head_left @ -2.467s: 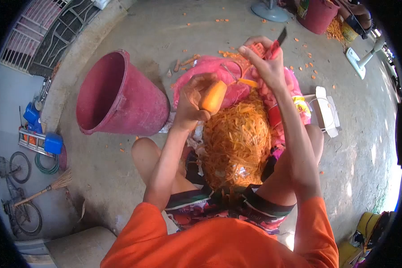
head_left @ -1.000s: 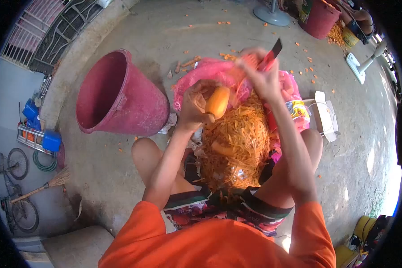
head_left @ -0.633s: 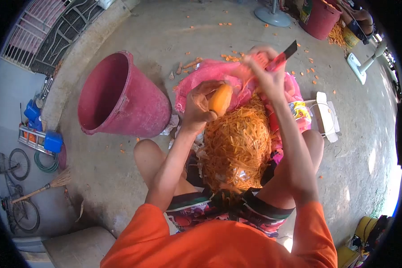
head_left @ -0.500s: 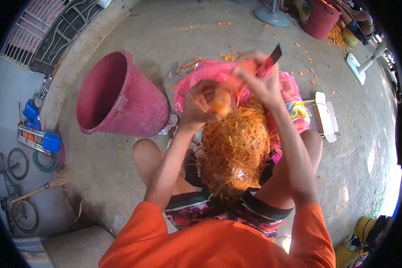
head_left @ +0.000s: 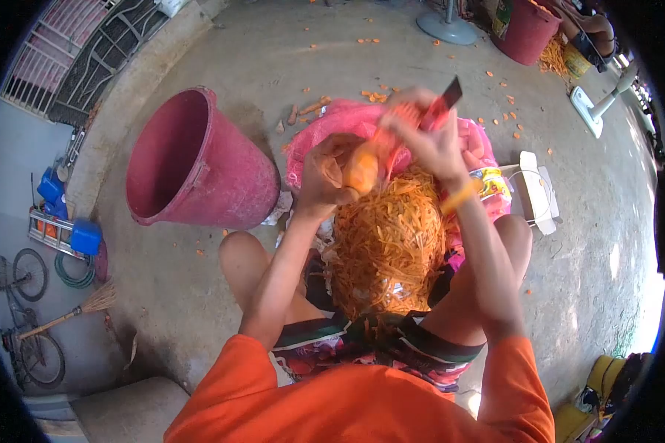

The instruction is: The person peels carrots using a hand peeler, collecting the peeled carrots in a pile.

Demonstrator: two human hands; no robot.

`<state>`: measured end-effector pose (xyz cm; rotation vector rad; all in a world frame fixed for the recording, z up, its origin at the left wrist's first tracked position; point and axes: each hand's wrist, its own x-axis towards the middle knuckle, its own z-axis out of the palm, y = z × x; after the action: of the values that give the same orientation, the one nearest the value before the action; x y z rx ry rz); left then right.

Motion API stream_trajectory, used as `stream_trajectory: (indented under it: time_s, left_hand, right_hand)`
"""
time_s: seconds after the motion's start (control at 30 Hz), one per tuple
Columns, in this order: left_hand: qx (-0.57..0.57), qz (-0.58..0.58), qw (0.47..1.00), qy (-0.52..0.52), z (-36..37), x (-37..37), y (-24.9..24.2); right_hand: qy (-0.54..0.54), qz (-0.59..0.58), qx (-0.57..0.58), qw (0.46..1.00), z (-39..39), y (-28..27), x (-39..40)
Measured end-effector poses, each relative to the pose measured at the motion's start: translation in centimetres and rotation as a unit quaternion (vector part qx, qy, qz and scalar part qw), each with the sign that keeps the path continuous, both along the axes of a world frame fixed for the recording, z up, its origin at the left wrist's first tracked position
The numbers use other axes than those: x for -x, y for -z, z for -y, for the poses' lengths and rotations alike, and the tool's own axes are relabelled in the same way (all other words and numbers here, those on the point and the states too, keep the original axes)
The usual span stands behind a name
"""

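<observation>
My left hand point(head_left: 325, 171) is closed around a pale orange carrot point(head_left: 362, 171), whose near end points toward me. In my right hand point(head_left: 440, 144) is a red peeler point(head_left: 437, 111) with a dark, flat end sticking out past the fingers; motion blurs its working part near the carrot. A loose orange strip of peel point(head_left: 459, 198) shows blurred against my right wrist. Below both hands lies a big heap of carrot peels point(head_left: 388, 247), between my legs. Behind the hands spreads a pink sack point(head_left: 340, 118), with peeled carrots point(head_left: 474, 140) at its right side.
A large, tilted pink bucket point(head_left: 236, 173) stands at my left. On the right is a white box-like piece point(head_left: 533, 192). Carrot scraps point(head_left: 373, 96) dot the concrete floor. Farther off are a fan base point(head_left: 447, 29), another pink bucket point(head_left: 528, 33) and a person's leg point(head_left: 591, 33).
The carrot has turned slightly in my left hand. My right hand and the peeler have shifted a little, and a peel strip now appears by my right wrist.
</observation>
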<state>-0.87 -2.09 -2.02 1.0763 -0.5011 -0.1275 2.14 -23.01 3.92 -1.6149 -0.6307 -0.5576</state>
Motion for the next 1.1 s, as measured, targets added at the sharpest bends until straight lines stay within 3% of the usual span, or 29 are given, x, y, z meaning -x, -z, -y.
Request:
stream_trajectory:
  time_s: [0.03, 0.07, 0.1, 0.17, 0.2, 0.23, 0.3, 0.37, 0.43, 0.47, 0.5, 0.57, 0.7, 0.73, 0.87, 0.97, 1.0, 1.03, 1.1]
  left_hand:
    - [-0.002, -0.005, 1.000, 0.000, -0.1, 0.3, 0.2]
    - [0.014, -0.003, 1.000, 0.000, -0.2, 0.5, 0.1]
    - [0.031, 0.004, 0.999, 0.000, -0.2, 0.4, -0.3]
    - [0.042, -0.008, 0.999, -0.017, 0.1, 0.1, -0.8]
    - [0.016, -0.008, 1.000, -0.011, 0.0, 0.1, -0.7]
    - [-0.010, -0.005, 1.000, -0.006, -0.1, 0.0, -0.6]
    - [0.003, -0.015, 1.000, 0.014, -0.2, 0.7, -0.2]
    - [0.051, -0.018, 0.999, 0.005, 0.1, 0.8, -0.5]
    - [0.042, -0.021, 0.999, -0.010, 0.3, 0.4, -0.5]
    - [0.043, -0.019, 0.999, -0.004, 0.5, 0.3, -0.5]
    - [0.041, -0.015, 0.999, 0.002, 0.6, 0.2, -0.4]
    - [0.044, -0.028, 0.999, 0.016, 0.4, 1.1, 0.1]
    - [0.052, -0.043, 0.998, 0.005, 0.6, 0.6, -0.3]
    - [0.042, -0.025, 0.999, 0.003, 0.7, 0.3, 0.0]
    - [0.052, -0.031, 0.998, 0.008, 0.6, 1.1, -0.2]
    - [0.052, -0.022, 0.998, -0.003, 0.9, 0.2, -0.8]
    - [0.044, -0.019, 0.999, -0.012, 1.1, 0.2, -0.5]
    - [0.034, -0.015, 0.999, -0.020, 1.2, 0.1, -0.2]
    - [0.014, -0.016, 0.999, -0.043, 0.9, 0.5, 0.3]
  right_hand:
    - [0.046, -0.018, 0.000, 0.999, 1.1, 1.2, -1.5]
    - [0.017, -0.154, -0.080, 0.985, 2.0, 1.0, -2.0]
    - [0.017, -0.151, -0.081, 0.985, 1.6, 0.8, -1.8]
    - [-0.006, -0.041, -0.054, 0.998, 0.7, 0.7, -0.9]
    - [-0.026, 0.053, 0.012, 0.998, -0.3, -0.5, 0.5]
    - [-0.044, 0.012, -0.006, 0.999, -0.7, -0.7, 1.1]
    - [0.054, -0.066, -0.014, 0.996, 1.2, 0.9, -1.7]
    - [0.066, -0.054, -0.024, 0.996, 1.8, 1.7, -3.0]
    - [0.009, -0.035, -0.047, 0.998, 0.1, 0.3, -0.4]
    - [-0.033, 0.099, 0.009, 0.994, -0.9, -0.7, 0.4]
    - [-0.032, 0.101, 0.011, 0.994, -0.3, -0.5, -0.2]
    - [0.047, -0.078, -0.031, 0.995, 1.3, 1.2, -2.0]
    - [0.010, -0.064, -0.074, 0.995, 0.5, 0.5, -0.9]
    - [-0.027, 0.050, -0.001, 0.998, -0.2, -0.3, 0.0]
    - [0.029, -0.107, -0.070, 0.991, 2.1, 1.2, -2.9]
    - [-0.019, -0.086, -0.106, 0.991, 0.4, -0.3, -0.4]
    - [-0.008, 0.068, 0.008, 0.998, -0.5, -0.7, 0.4]
    - [-0.015, 0.060, 0.020, 0.998, -0.5, -0.7, 0.5]
    - [0.003, -0.056, -0.068, 0.996, 0.5, 0.5, -0.9]
